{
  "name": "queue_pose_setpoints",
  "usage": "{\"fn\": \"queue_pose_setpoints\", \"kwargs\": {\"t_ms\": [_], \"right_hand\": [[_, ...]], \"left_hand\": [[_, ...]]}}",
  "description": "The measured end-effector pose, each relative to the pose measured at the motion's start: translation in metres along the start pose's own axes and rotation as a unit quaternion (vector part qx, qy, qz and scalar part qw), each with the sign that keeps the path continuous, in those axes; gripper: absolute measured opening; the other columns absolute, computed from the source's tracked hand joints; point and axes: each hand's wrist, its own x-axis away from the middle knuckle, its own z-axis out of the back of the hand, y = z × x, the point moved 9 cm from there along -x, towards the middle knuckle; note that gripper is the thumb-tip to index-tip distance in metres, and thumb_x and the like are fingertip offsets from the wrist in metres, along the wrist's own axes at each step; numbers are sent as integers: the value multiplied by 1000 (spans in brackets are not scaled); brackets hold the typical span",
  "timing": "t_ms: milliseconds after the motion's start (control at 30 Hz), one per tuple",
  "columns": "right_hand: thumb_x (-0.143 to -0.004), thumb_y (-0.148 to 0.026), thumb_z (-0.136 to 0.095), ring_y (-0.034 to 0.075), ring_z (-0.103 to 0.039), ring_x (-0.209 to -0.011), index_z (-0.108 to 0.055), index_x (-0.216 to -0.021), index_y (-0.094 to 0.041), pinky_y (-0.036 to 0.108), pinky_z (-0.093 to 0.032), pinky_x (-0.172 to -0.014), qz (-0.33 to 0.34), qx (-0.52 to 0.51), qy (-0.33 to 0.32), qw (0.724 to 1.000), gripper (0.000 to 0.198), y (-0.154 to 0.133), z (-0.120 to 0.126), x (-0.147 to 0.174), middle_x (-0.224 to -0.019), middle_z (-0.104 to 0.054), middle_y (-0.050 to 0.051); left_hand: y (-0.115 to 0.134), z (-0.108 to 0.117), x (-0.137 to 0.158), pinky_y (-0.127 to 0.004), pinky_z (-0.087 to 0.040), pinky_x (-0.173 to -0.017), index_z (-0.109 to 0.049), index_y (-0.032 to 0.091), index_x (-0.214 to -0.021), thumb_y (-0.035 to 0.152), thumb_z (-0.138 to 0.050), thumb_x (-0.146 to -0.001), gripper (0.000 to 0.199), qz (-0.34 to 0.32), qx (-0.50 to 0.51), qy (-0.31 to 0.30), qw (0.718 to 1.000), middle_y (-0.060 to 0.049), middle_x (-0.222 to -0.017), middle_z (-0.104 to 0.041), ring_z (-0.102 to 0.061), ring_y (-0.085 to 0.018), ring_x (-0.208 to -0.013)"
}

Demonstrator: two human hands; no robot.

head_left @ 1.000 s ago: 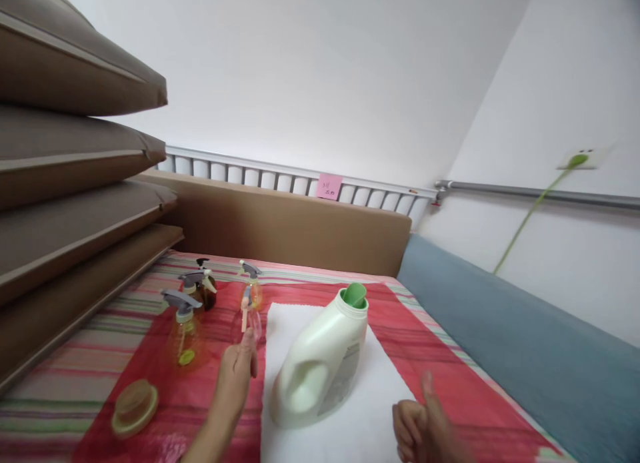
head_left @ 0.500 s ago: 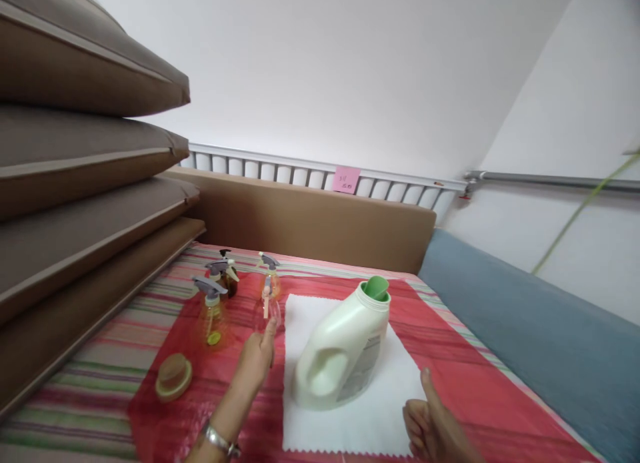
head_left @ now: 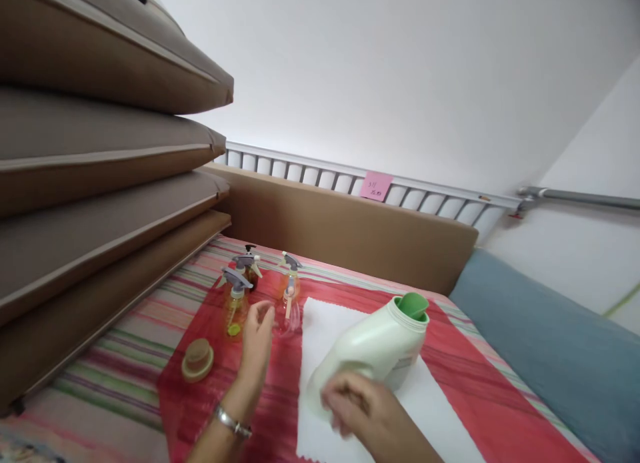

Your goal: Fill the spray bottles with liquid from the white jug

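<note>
A large pale green jug (head_left: 373, 340) with a green cap or cup in its mouth leans to the right over a white cloth (head_left: 320, 443). My right hand (head_left: 357, 403), blurred and with curled fingers, is in front of the jug's handle. Whether it grips the handle is unclear. My left hand (head_left: 260, 323), with a silver bracelet on the wrist, has loosely bent fingers and holds nothing visible. It is just left of a clear pinkish spray bottle (head_left: 290, 313). A yellowish spray bottle (head_left: 236, 310) stands behind and left of that hand.
More bottles stand behind, including an orange-tinted spray bottle (head_left: 293, 283) and a dark pump bottle (head_left: 251, 276). A round beige lid (head_left: 198, 360) lies on the red sheet (head_left: 193, 403). Stacked cushions (head_left: 115, 136) rise at left; a brown padded board (head_left: 340, 226) closes the back.
The view has swung left. My right hand has moved left to the jug's handle, and the jug leans further right. My left hand has drawn left from the clear spray bottle, its fingers now raised.
</note>
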Motion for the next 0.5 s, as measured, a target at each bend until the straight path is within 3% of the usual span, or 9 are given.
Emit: {"fn": "queue_pose_setpoints", "kwargs": {"t_ms": [100,167,267,333,500], "right_hand": [[-81,-39,-50,15,-58,-91,-59,-102,-23,24,-43,-79,90,132,89,983,28,-68,5,-49,-102,-64,2],[-83,-37,-49,16,-52,-106,-56,-111,-22,26,-39,-90,66,217,134,965,33,-81,8,-92,-114,-59,4],[-81,-35,-55,24,-52,-107,-54,-113,-14,39,-38,-93,-14,266,124,956,38,-70,4,-158,-112,-60,12],[-84,-35,-55,23,-55,-102,-56,-109,-15,44,-42,-89,-77,291,98,949,32,-53,-1,-191,-111,-59,9],[-87,-31,-54,17,-60,-87,-57,-105,-15,36,-52,-74,-191,311,2,931,25,-14,-16,-224,-104,-60,6]], "left_hand": [[-13,-1,-3,-31,-46,-74,-54,16,-98,40,-57,-70,37,-5,-31,-17,999,-9,-98,-61,-59,-19,-83],[-21,0,-4,-35,-45,-79,-55,15,-100,36,-60,-66,40,-9,-45,-22,999,-10,-100,-60,-58,-22,-88],[-33,6,-3,-39,-44,-84,-56,14,-101,30,-64,-61,44,-3,-67,-28,997,-12,-102,-60,-57,-25,-92],[-37,7,0,-41,-41,-90,-56,14,-104,27,-66,-59,48,-2,-94,-44,995,-13,-106,-60,-55,-27,-99],[-39,3,9,-42,-32,-101,-49,14,-119,22,-66,-59,63,-24,-176,-105,978,-16,-123,-52,-45,-29,-118]]}}
